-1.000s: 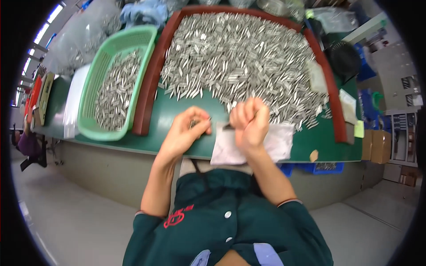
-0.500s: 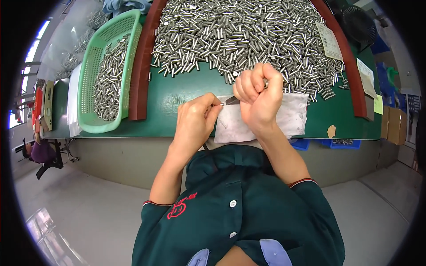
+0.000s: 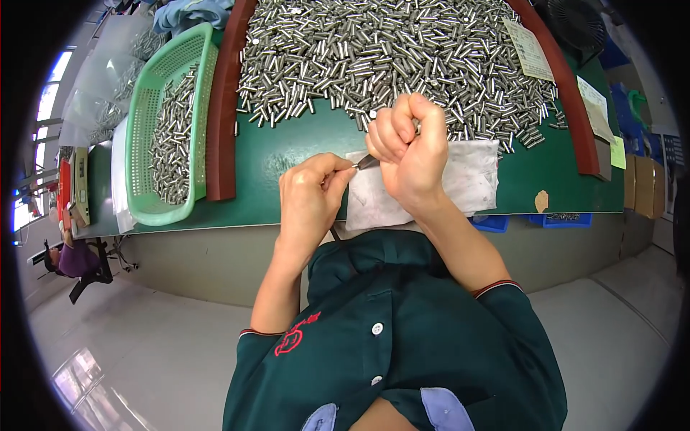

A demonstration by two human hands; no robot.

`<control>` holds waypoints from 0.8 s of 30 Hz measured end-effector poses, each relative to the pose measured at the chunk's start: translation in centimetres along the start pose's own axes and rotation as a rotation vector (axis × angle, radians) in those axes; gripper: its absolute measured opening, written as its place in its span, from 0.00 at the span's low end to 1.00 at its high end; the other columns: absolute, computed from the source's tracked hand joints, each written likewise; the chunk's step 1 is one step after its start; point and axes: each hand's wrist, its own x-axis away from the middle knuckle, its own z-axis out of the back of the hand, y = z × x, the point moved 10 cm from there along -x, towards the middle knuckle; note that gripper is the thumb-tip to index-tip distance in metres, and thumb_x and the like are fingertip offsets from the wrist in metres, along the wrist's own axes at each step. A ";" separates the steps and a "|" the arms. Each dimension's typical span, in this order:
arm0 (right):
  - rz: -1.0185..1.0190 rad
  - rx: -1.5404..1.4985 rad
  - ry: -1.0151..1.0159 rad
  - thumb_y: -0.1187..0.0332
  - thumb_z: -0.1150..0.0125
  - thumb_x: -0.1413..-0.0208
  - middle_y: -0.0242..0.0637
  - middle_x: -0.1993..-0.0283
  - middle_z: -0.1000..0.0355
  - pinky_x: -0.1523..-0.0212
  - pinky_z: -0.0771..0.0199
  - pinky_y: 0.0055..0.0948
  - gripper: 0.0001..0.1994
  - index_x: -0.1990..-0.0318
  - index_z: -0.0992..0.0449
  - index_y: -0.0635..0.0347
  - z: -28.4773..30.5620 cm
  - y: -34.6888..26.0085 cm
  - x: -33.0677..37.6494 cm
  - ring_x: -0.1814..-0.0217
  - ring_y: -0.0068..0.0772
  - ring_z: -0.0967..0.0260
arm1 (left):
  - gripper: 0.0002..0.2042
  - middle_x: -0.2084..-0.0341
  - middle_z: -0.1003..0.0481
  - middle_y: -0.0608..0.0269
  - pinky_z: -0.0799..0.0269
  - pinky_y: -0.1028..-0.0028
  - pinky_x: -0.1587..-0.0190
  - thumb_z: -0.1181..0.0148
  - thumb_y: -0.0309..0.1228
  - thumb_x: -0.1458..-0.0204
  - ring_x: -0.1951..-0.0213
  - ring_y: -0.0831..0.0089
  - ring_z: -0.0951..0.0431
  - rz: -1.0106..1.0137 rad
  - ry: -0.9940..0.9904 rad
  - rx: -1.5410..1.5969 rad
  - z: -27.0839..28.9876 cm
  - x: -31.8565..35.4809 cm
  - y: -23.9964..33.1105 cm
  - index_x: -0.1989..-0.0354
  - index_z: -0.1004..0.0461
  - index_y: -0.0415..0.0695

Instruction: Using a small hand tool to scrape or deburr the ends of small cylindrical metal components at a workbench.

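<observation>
My left hand point(image 3: 310, 185) is closed in a pinch over the left edge of a white cloth point(image 3: 463, 179), with a small metal pin point(image 3: 355, 166) between thumb and forefinger. Closed in a fist, my right hand point(image 3: 411, 147) grips a flat grey blade point(image 3: 366, 162), whose handle is hidden in the fingers. The blade's tip meets or nearly meets the pin. Just beyond both hands spreads a large heap of short shiny metal pins point(image 3: 388, 61) on the green tabletop point(image 3: 266, 161).
Red-brown rails point(image 3: 221, 144) flank the heap. At left stands a green basket point(image 3: 136, 144) partly filled with pins. Paper slips point(image 3: 528, 50) lie on the right side. Blue bins point(image 3: 568, 220) show beneath the table edge. A person in purple point(image 3: 77, 260) sits far left.
The view has shifted slightly. My right hand and the blade have come a little closer to my left fingertips. Both hands keep their grip.
</observation>
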 end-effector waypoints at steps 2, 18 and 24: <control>-0.002 -0.001 0.000 0.67 0.66 0.47 0.26 0.93 0.55 0.90 0.66 0.20 0.17 0.89 0.50 0.54 0.0 0.1 0.0 0.91 0.16 0.66 | 0.03 0.85 0.29 0.55 0.36 0.73 0.79 0.41 0.22 0.62 0.84 0.66 0.30 -0.005 0.007 0.013 0.0 0.0 -0.1 0.79 0.28 0.36; -0.013 0.041 -0.045 0.64 0.67 0.46 0.26 0.93 0.55 0.88 0.64 0.20 0.18 0.88 0.49 0.53 -0.2 0.1 0.1 0.91 0.16 0.66 | 0.04 0.86 0.30 0.57 0.37 0.73 0.80 0.40 0.22 0.63 0.85 0.67 0.31 -0.022 0.017 0.018 0.1 0.0 0.0 0.80 0.29 0.36; -0.017 0.040 -0.039 0.64 0.67 0.46 0.26 0.93 0.55 0.88 0.64 0.20 0.18 0.88 0.49 0.53 -0.3 0.1 0.2 0.91 0.16 0.66 | 0.04 0.86 0.30 0.57 0.37 0.73 0.81 0.40 0.22 0.63 0.85 0.68 0.32 0.007 0.024 0.019 0.1 0.0 -0.2 0.81 0.29 0.36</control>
